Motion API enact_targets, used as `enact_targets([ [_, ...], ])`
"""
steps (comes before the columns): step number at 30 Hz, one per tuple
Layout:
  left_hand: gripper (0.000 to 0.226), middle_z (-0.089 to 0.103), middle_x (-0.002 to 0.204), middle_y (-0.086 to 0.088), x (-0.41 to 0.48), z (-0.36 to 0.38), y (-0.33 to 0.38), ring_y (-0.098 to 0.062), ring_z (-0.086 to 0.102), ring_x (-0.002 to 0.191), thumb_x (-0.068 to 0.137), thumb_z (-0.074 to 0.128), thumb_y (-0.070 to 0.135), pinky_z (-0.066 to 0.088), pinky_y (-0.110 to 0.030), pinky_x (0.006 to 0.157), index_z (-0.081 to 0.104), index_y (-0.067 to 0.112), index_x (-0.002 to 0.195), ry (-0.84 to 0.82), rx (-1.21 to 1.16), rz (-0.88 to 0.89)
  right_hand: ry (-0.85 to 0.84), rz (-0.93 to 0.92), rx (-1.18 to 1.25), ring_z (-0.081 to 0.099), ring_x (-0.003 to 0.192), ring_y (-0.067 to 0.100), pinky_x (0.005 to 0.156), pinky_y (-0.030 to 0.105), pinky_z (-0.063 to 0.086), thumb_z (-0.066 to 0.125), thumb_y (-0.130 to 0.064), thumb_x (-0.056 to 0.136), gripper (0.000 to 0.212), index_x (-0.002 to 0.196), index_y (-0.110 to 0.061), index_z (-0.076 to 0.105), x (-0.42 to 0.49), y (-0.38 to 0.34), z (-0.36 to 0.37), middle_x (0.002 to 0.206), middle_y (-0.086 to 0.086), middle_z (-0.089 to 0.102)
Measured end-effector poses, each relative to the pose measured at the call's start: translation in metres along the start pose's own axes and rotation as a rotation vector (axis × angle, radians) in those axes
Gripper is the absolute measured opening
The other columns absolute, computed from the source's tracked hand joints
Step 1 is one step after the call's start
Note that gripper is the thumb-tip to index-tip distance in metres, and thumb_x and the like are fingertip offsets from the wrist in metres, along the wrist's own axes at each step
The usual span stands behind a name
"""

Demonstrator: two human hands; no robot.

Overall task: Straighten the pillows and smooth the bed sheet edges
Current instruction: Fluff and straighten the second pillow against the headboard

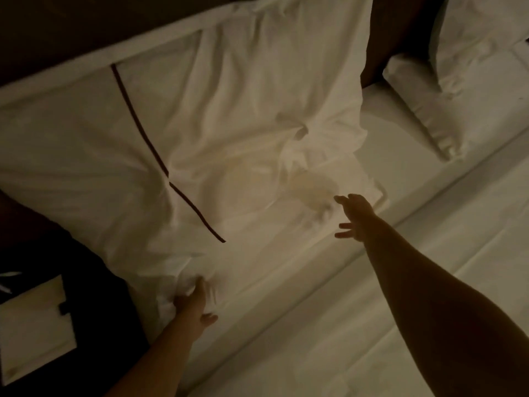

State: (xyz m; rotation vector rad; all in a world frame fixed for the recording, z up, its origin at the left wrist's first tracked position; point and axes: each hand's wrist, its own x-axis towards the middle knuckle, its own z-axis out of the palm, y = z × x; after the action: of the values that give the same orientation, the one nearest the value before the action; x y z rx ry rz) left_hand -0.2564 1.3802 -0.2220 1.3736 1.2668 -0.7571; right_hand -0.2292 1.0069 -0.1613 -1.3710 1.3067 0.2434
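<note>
We are seeing open bed sheet (pixel 329 296) lying between both arms. A rumpled pillow (pixel 229 116) is blocking the head end, a second pillow (pixel 446 110) is crowding the far right, and a dark nightstand (pixel 94 282) is bordering the left.

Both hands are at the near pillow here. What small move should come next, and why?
Probably close the right hand on the rumpled corner of the near pillow and pull it outward. The pillow is creased and bunched there, and that hand hovers open just beside it, while the left hand already presses the pillow's near edge, which would anchor the pull.
</note>
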Motion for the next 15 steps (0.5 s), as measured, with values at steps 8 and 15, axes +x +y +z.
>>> enact_targets([
  [8, 0.024, 0.063, 0.119, -0.011, 0.057, 0.006, 0.002, -0.030, 0.058, 0.112, 0.082, 0.059, 0.023, 0.046, -0.047, 0.098, 0.065, 0.017, 0.104, -0.147, -0.071, -0.029, -0.080, 0.156, 0.330, 0.049, 0.123, 0.052, 0.086, 0.069, 0.048, 0.080, -0.063, 0.065, 0.101, 0.143, -0.014, 0.038, 0.064, 0.037, 0.036, 0.148, 0.018, 0.043],
  [15, 0.024, 0.053, 0.049, -0.002, 0.048, 0.010, 0.018, -0.023, 0.046, 0.054, 0.085, 0.049, -0.002, 0.043, -0.029, 0.045, 0.054, 0.007, 0.063, -0.041, 0.117, 0.310, 0.000, 0.153, 0.487, 0.057, 0.115, 0.030, 0.102, 0.053, 0.047, 0.081, -0.082, 0.029, 0.108, 0.113, -0.018, 0.060, 0.094, 0.031, 0.041, 0.127, 0.002, 0.060],
])
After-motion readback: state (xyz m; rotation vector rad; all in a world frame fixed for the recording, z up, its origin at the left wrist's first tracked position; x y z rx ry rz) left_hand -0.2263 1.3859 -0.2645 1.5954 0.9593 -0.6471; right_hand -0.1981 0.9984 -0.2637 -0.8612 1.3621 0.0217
